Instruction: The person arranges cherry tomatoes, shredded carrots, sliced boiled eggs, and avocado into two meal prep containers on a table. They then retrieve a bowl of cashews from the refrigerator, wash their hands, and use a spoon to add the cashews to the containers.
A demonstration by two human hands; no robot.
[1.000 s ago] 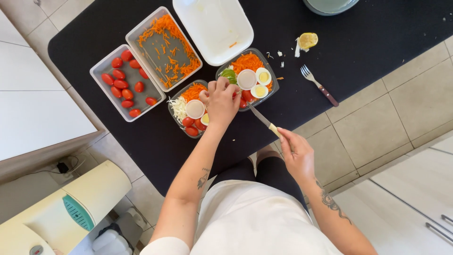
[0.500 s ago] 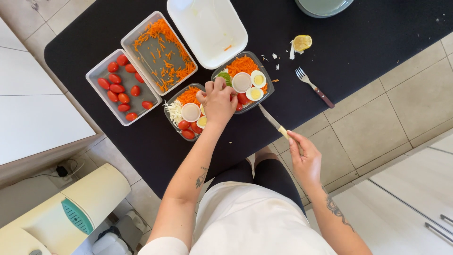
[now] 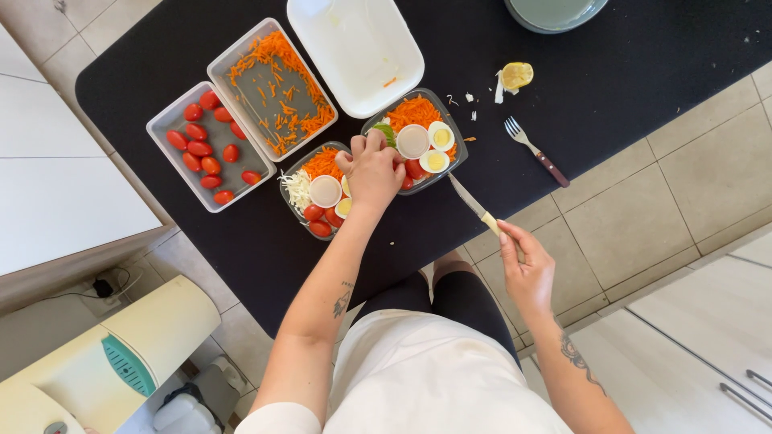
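The left hand (image 3: pixel 374 169) rested with its fingers curled together over the seam between two clear salad boxes on the black bench (image 3: pixel 627 72), fingertips touching the food; whether it pinched anything could not be told. The nearer salad box (image 3: pixel 315 193) held one small white cup, shredded carrot and about three tomatoes; the farther salad box (image 3: pixel 418 138) held one cup and three egg slices. The right hand (image 3: pixel 527 269) was closed around one knife (image 3: pixel 474 205) by its handle, blade pointing toward the boxes. One tray of about nine tomatoes (image 3: pixel 205 149), one carrot tray (image 3: pixel 273 88), one white lid (image 3: pixel 354 48) and one fork (image 3: pixel 535 150) lay nearby.
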